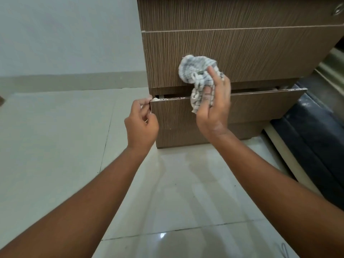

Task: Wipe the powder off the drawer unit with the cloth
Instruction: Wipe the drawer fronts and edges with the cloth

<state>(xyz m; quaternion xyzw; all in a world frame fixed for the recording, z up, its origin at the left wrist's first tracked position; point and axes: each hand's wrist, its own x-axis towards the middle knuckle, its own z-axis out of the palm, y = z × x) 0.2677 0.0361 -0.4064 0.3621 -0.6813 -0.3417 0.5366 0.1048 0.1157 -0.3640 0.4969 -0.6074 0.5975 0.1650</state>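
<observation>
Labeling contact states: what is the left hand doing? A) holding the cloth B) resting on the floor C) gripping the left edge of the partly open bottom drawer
C: the left hand pinches the bottom drawer at its left corner; the right hand holds the cloth.

Drawer unit (232,53) top beyond frame.

Wall: plain pale grey-white painted wall (65,34)
Skirting: grey-beige band (74,81) along the wall's foot
Floor: glossy off-white tiled floor (55,136), dark grout lines, light glinting
Right edge: dark blue-black object (316,127), unclear
</observation>
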